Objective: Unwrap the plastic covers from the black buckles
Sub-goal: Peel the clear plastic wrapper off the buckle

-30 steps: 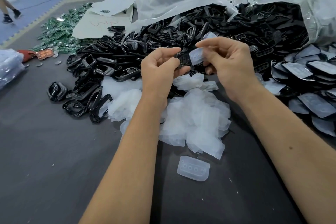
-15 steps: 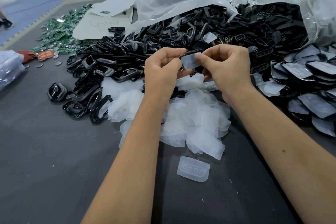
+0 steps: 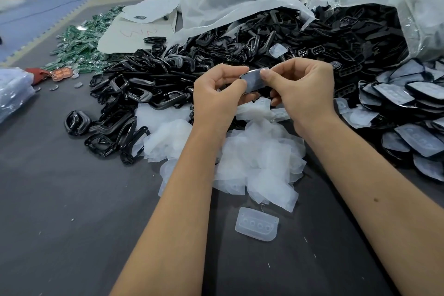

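Buckle (image 3: 252,80), black and still in its clear plastic cover (image 3: 258,74), sits up in the air between the two hands, above the heap of stripped covers (image 3: 254,158). Far to the left on the grey table (image 3: 60,199) a clear bag (image 3: 12,94) lies at the edge, then a spread of green pieces (image 3: 81,48), then the pile of bare black buckles (image 3: 149,84) running toward the middle. The left hand (image 3: 216,96) comes next: its fingers curl around the buckle's left end, thumb (image 3: 236,85) pressed against the near face, forefinger (image 3: 234,71) over the top edge. The buckle lies crosswise, its covered face turned toward the person. On its right end the right hand (image 3: 305,89) pinches the edge of the cover between thumb (image 3: 268,77) and forefinger (image 3: 278,68); the other fingers are curled under. Below the hands one loose moulded cover (image 3: 257,227) lies alone on the table. To the right lie rows of still-wrapped buckles (image 3: 406,108), and behind them an open plastic sack (image 3: 360,31) full of black parts.
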A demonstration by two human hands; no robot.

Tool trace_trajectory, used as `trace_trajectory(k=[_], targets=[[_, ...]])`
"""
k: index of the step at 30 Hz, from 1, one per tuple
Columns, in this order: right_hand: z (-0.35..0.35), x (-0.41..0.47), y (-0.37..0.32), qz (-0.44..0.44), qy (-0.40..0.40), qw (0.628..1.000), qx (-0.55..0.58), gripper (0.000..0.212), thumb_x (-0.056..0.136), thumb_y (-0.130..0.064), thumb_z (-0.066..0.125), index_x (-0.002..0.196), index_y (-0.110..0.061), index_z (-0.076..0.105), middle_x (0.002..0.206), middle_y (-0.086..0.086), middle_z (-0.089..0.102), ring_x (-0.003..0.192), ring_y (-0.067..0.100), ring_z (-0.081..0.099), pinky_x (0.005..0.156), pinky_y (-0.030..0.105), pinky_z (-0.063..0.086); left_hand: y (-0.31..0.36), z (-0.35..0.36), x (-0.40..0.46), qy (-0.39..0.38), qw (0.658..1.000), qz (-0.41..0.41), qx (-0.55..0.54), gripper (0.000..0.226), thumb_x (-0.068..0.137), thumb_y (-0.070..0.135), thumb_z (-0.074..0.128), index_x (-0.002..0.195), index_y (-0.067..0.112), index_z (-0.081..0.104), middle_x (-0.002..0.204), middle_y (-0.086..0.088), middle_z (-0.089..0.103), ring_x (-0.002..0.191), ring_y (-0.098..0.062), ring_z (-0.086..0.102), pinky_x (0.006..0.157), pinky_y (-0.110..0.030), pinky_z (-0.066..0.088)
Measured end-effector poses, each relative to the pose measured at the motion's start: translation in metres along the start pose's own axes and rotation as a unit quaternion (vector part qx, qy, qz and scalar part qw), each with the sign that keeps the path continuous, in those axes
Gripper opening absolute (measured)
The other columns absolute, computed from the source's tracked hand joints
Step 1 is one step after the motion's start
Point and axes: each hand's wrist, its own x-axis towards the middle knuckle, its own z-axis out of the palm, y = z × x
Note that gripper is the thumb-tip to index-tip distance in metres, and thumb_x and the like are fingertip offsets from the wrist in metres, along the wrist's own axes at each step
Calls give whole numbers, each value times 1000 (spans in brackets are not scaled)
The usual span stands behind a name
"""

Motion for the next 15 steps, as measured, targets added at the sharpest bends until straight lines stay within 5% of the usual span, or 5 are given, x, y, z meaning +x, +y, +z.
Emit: trace_trajectory(k=[15], targets=[[1, 0, 2, 12, -10, 1000, -5, 19, 79, -17, 91, 74, -11, 73, 61, 5, 71, 44, 14, 59, 44, 25, 49, -4, -2, 0, 5, 999, 28, 34, 18, 87, -7, 72, 92, 10, 75, 96, -14, 74, 81, -21, 77, 71, -32, 63]])
